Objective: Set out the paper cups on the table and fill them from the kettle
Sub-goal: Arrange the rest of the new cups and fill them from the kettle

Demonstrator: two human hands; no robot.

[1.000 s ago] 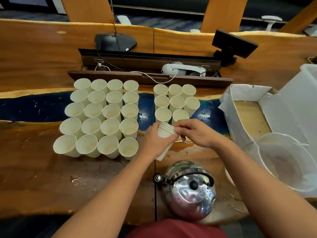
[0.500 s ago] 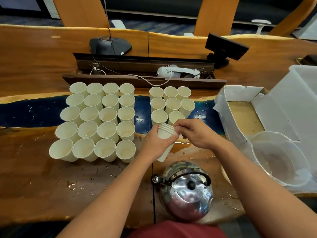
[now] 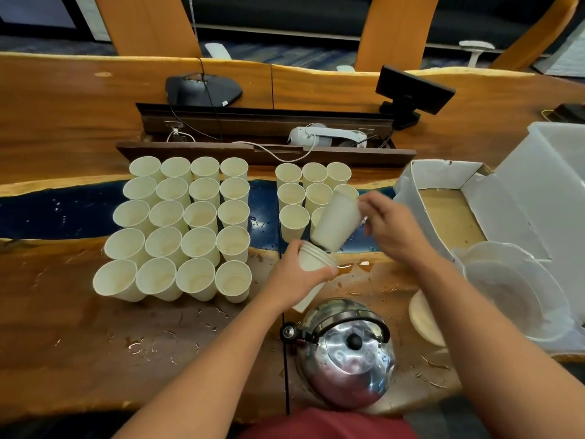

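My left hand [image 3: 296, 275] grips a short stack of nested white paper cups [image 3: 311, 259] above the wet table. My right hand [image 3: 391, 226] pinches the rim of a single paper cup [image 3: 337, 221], which tilts up and to the right, its base just above the stack's mouth. Several cups stand in a block on the left [image 3: 177, 226], and a smaller group of cups [image 3: 299, 194] stands behind the hands. A shiny steel kettle [image 3: 346, 353] with a black handle sits near the table's front edge, below my hands.
An open white cardboard box [image 3: 443, 175] lies at the right, with a clear plastic bowl [image 3: 512, 286] and a translucent bin [image 3: 547, 172] beside it. A dark cable tray [image 3: 266, 150] with cords runs behind the cups. Water drops spot the wood [image 3: 142, 343].
My right hand has pulled one cup out of the stack and lifted it up and to the right. My left hand still holds the stack in the same spot.
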